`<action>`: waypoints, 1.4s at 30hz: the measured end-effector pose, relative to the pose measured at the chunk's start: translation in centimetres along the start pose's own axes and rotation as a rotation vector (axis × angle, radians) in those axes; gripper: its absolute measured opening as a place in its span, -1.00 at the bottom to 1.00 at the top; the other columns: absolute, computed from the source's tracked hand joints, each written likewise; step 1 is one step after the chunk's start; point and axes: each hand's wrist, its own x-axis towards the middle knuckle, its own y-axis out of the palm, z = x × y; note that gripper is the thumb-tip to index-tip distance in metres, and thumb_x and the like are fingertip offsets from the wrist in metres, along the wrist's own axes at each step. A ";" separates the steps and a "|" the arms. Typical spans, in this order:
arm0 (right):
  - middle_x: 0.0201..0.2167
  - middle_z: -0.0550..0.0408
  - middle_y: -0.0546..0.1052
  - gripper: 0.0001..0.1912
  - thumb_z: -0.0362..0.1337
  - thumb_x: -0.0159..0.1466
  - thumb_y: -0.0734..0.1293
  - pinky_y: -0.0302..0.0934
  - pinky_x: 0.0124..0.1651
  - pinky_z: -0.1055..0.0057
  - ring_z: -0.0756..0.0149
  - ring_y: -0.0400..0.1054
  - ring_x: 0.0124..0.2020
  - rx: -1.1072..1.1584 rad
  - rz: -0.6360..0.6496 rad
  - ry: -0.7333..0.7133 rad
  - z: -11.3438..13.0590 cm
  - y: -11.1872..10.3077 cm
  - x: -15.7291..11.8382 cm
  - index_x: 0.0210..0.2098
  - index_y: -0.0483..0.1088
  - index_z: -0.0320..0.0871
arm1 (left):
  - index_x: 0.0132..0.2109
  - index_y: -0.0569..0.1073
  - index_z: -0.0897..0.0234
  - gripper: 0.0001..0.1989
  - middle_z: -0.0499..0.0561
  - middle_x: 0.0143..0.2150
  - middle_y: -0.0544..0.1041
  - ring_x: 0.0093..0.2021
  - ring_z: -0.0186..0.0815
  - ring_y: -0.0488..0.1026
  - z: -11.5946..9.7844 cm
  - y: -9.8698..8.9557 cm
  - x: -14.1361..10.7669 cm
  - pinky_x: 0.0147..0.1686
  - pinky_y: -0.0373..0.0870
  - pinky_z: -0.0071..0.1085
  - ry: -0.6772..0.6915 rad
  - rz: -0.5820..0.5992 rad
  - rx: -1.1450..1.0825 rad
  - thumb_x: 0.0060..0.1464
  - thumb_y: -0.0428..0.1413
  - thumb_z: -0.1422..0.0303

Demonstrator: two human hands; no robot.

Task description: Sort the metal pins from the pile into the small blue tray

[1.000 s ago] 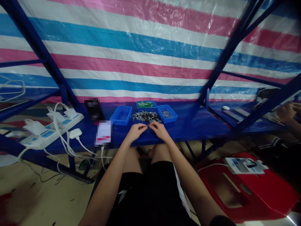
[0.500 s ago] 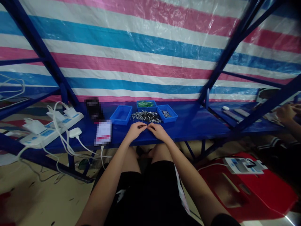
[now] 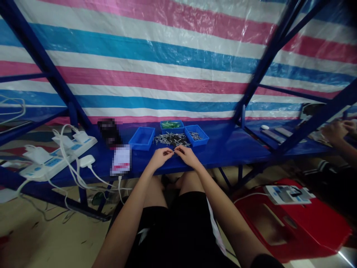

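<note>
My left hand [image 3: 160,158] and my right hand [image 3: 186,155] meet above the front of the blue table [image 3: 237,147], fingertips pinched close together. A small thin pale piece shows between them, too small to name; both hands seem to grip it. Just beyond the fingers lies a loose heap of thin silver metal pins [image 3: 172,139], some with dark parts. Right of the heap, a blue tray [image 3: 205,139] holds similar metal pins. Behind it, another blue tray [image 3: 164,130] contains green pieces. To the left stands a third blue tray [image 3: 139,147] with a bare bottom.
A phone [image 3: 121,160], blurred out, lies left on a charging cable, with a dark object [image 3: 109,132] behind it. A power strip [image 3: 55,160] with chargers and tangled white cables fills the left end. Blue frame posts [image 3: 258,74] rise both sides. Another person's hands [image 3: 336,130] are far right.
My fingertips have drawn slightly apart, and a thin pale piece now shows between them. The whole view has shifted a little; the trays and heap look the same.
</note>
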 end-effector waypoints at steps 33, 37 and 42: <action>0.03 -0.07 0.33 -0.53 -0.12 0.19 0.20 0.24 -0.19 0.38 0.32 0.34 -0.23 0.126 -0.442 0.175 -1.7 -0.5 0.5 0.07 0.22 -0.13 | -0.06 0.44 0.29 -0.66 0.02 -0.33 0.53 -0.33 -0.30 0.44 0.5 -0.1 0.1 -0.26 0.34 -0.42 -0.024 -0.194 -0.004 0.06 0.01 0.22; 0.16 -0.06 0.19 -0.37 -0.15 0.15 0.26 0.26 -0.14 0.38 0.33 0.37 -0.20 0.144 -0.325 0.117 -1.4 -0.3 0.5 0.19 0.07 -0.04 | -0.15 0.45 0.30 -0.74 0.06 -0.25 0.50 -0.30 -0.29 0.43 0.8 -0.1 0.1 -0.25 0.34 -0.40 -0.025 -0.295 0.118 0.07 -0.02 0.29; -0.22 0.06 0.49 -0.69 -0.21 0.19 0.23 0.24 -0.11 0.38 0.35 0.38 -0.25 0.049 -0.182 0.080 -1.1 0.0 0.2 -0.08 0.38 -0.11 | -0.21 0.44 0.29 -0.79 0.14 -0.25 0.45 -0.26 -0.19 0.43 0.2 0.2 0.2 -0.22 0.32 -0.34 -0.124 -0.432 0.476 0.07 -0.04 0.36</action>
